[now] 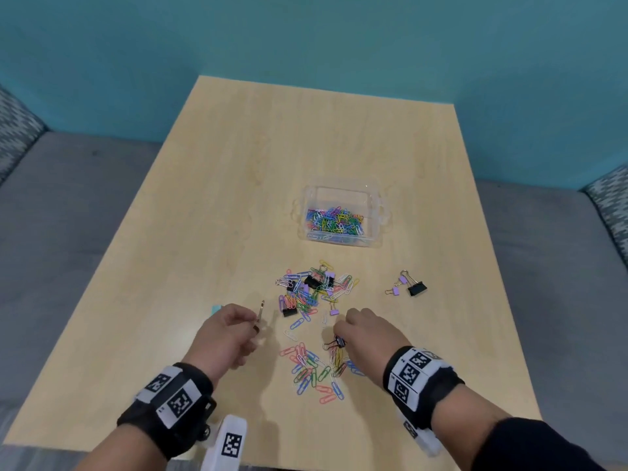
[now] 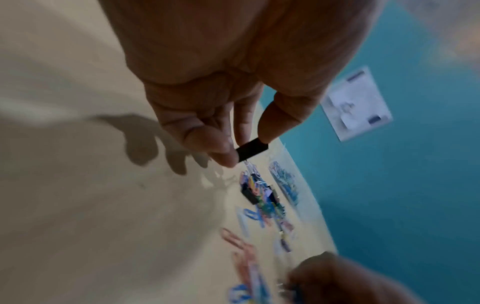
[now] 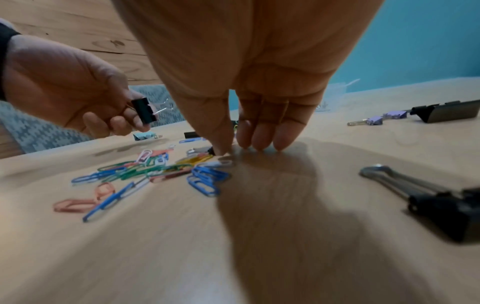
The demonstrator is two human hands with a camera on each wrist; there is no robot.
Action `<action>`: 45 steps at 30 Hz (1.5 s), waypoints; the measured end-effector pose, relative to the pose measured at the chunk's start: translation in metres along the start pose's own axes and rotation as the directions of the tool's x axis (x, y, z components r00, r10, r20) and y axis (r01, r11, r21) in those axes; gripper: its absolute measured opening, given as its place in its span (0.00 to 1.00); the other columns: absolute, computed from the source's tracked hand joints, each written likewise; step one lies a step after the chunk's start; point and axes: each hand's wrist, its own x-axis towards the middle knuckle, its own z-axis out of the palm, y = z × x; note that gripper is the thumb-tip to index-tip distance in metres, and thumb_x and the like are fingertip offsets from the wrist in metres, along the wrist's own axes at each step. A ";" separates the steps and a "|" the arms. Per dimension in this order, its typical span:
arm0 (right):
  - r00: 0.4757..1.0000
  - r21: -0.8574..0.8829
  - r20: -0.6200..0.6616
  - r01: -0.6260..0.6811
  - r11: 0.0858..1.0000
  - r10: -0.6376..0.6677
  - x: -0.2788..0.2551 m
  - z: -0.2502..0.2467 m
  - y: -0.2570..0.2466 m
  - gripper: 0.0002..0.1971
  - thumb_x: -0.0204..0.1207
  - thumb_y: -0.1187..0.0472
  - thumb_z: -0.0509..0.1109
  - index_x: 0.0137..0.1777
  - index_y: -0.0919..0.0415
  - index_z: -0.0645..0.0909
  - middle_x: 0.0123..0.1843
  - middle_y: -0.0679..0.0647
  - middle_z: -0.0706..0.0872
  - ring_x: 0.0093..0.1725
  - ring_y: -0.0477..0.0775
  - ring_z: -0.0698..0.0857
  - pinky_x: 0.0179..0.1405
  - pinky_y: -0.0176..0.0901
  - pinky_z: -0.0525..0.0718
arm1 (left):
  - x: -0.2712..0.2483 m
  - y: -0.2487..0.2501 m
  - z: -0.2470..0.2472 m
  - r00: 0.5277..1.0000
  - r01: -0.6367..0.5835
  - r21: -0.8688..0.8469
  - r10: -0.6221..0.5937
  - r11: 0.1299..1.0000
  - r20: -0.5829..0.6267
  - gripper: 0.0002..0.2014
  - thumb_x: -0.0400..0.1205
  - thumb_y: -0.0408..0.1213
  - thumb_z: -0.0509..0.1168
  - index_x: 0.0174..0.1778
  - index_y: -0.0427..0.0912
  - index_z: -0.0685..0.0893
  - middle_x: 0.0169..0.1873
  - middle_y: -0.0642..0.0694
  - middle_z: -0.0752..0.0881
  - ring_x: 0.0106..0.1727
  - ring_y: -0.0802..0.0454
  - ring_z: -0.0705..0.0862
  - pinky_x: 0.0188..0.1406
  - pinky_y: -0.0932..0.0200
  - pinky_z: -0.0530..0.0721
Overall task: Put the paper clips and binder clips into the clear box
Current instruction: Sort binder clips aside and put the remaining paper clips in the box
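Observation:
The clear box [image 1: 375, 212] stands mid-table and holds several coloured paper clips [image 1: 334, 220]. My left hand [image 1: 255, 321] is raised off the table and pinches a small black binder clip [image 2: 251, 151] between thumb and fingers; the right wrist view shows this binder clip [image 3: 144, 111] too. My right hand [image 1: 339, 332] reaches down, its straight fingertips [image 3: 259, 144] on the table. Its thumb tip touches another small black binder clip [image 3: 210, 151] at the edge of the near pile of paper clips [image 1: 316, 370]. A second pile of paper clips and binder clips [image 1: 314, 290] lies between my hands and the box.
One black and two purple binder clips [image 1: 409, 283] lie apart at the right. A large black binder clip [image 3: 446, 211] sits close to my right wrist. A small teal clip [image 1: 216, 309] lies left of my left hand. Grey cushions surround the wooden table [image 1: 238, 185].

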 end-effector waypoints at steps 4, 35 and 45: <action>1.000 0.008 -0.012 -0.017 1.000 0.018 0.000 -0.001 0.000 0.09 0.65 0.67 0.72 0.43 0.56 0.79 0.38 0.52 0.78 0.38 0.56 0.75 0.28 0.46 0.73 | -0.007 -0.002 -0.009 0.968 -0.128 0.492 0.217 0.861 -0.127 0.08 0.73 0.34 0.65 0.44 0.52 0.80 0.37 0.54 0.86 0.34 0.50 0.83 0.31 0.57 0.77; 0.990 0.217 -0.072 -0.106 0.970 0.125 -0.023 0.006 -0.013 0.09 0.72 0.61 0.63 0.53 0.57 0.78 0.50 0.54 0.78 0.51 0.60 0.77 0.44 0.48 0.74 | -0.017 -0.015 -0.011 0.932 -0.112 0.910 0.360 0.398 -0.043 0.08 0.77 0.37 0.58 0.52 0.47 0.75 0.48 0.50 0.75 0.34 0.49 0.78 0.29 0.55 0.77; 0.997 0.044 0.002 -0.074 0.996 0.074 -0.015 0.001 -0.026 0.11 0.70 0.61 0.63 0.52 0.60 0.78 0.47 0.57 0.81 0.47 0.62 0.78 0.41 0.50 0.72 | -0.017 -0.017 -0.011 0.935 -0.103 0.916 0.353 0.387 -0.043 0.08 0.78 0.38 0.58 0.51 0.47 0.75 0.49 0.50 0.74 0.34 0.49 0.78 0.30 0.55 0.76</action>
